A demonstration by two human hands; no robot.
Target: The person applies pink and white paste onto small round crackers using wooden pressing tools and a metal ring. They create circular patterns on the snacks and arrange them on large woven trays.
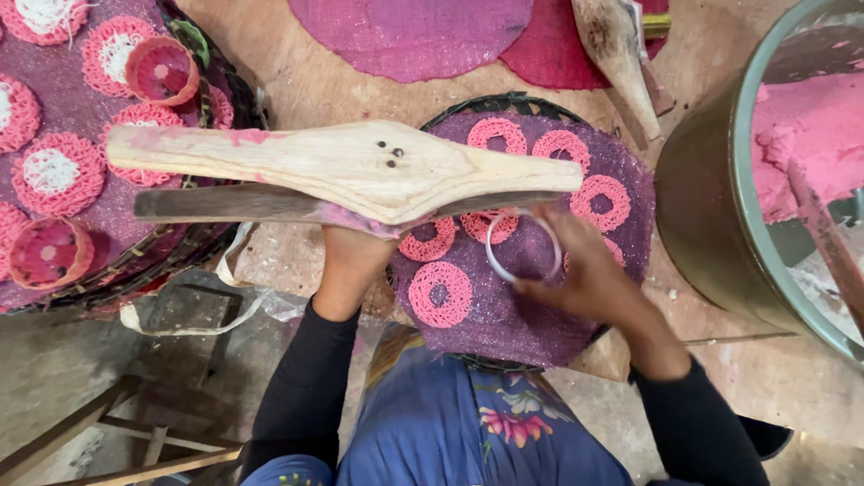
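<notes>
A: Head view, looking straight down; left hand (pixel 353 261) reaches up under a wooden press (pixel 346 171), fingers hidden beneath it, so I cannot tell how it is closed, though it seems to bear the press from below; right hand (pixel 585 274) pinches a thin white ring (pixel 522 247) at its rim, fingers curled on it.

B: Where does the ring sit?

A: Flat or nearly flat on the purple cloth of a round woven tray (pixel 540 315), just below the press's right handle; pink lacy noodle rounds (pixel 439 294) lie all about it, one to the left, several above.

B: Risks?

A: Judging from this: the press hangs over the tray on one hand alone; a tilt could drop its handle onto the rounds and crush them; pink dough at its underside might drip or string off outside the ring; the ring could nudge a neighbouring round, since they lie close.

B: Anything else nearby?

A: Second tray (pixel 63 162) at upper left, filled with rounds, well apart; a metal pot of pink dough (pixel 720 207) at right, near the right forearm; an elbow could knock it.
</notes>
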